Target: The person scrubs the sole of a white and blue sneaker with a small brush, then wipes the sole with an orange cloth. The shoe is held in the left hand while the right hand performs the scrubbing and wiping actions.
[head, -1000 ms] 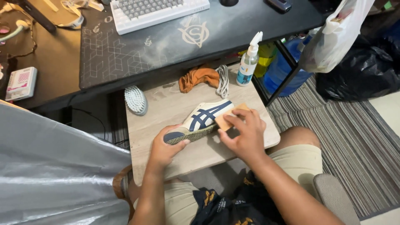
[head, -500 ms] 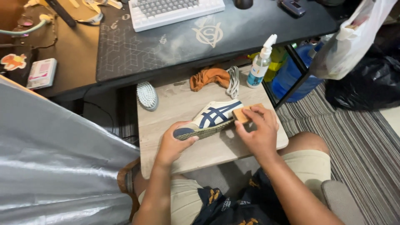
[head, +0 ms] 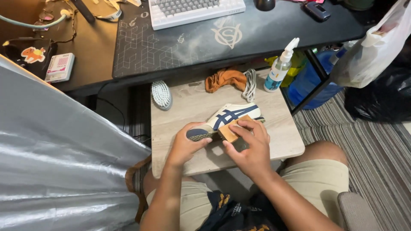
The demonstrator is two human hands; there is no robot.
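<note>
A cream sneaker with navy stripes lies on its side on a small wooden table over my lap. My left hand grips the sneaker's dark toe end. My right hand presses a small tan wooden-backed brush against the shoe's side near the sole.
On the table's far part lie an oval white-bristled brush, an orange cloth, coiled white laces and a spray bottle. A black desk with a keyboard stands beyond. Grey sheeting fills the left; a white plastic bag hangs right.
My right hand with the brush has slid along the shoe from the heel side toward the toe. My left hand keeps its hold. The view has shifted slightly.
</note>
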